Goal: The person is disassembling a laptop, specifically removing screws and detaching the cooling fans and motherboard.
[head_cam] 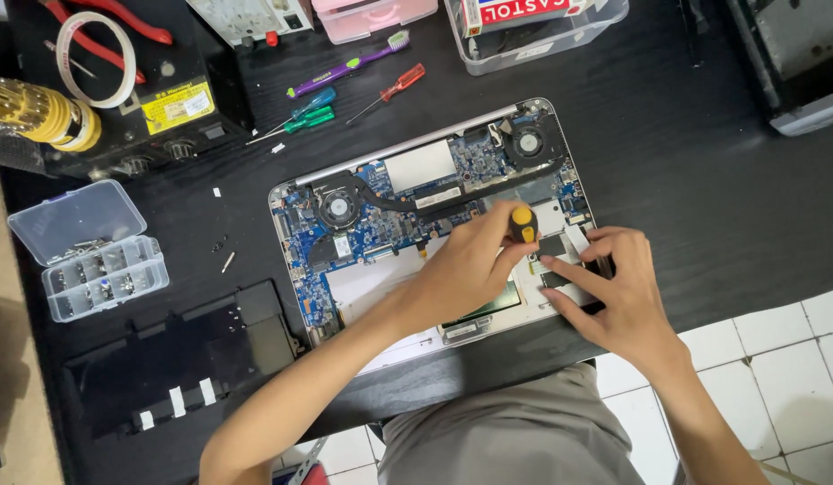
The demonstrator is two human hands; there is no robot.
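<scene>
An opened laptop (407, 171) lies bottom-up on the black table, its blue circuit board, two fans and heat pipe exposed. My left hand (466, 269) grips a screwdriver with a yellow-and-black handle (523, 224), held upright over the laptop's right front area. My right hand (614, 292) rests on the laptop's right front corner, fingers spread against a small dark part beside the screwdriver. The screwdriver's tip is hidden behind my fingers.
A black battery pack (179, 359) lies at the left front. A clear compartment box of screws (98, 260) stands open at the left. Green, blue and red screwdrivers (322, 108) and a toothbrush (354, 61) lie behind the laptop. Plastic containers line the far edge.
</scene>
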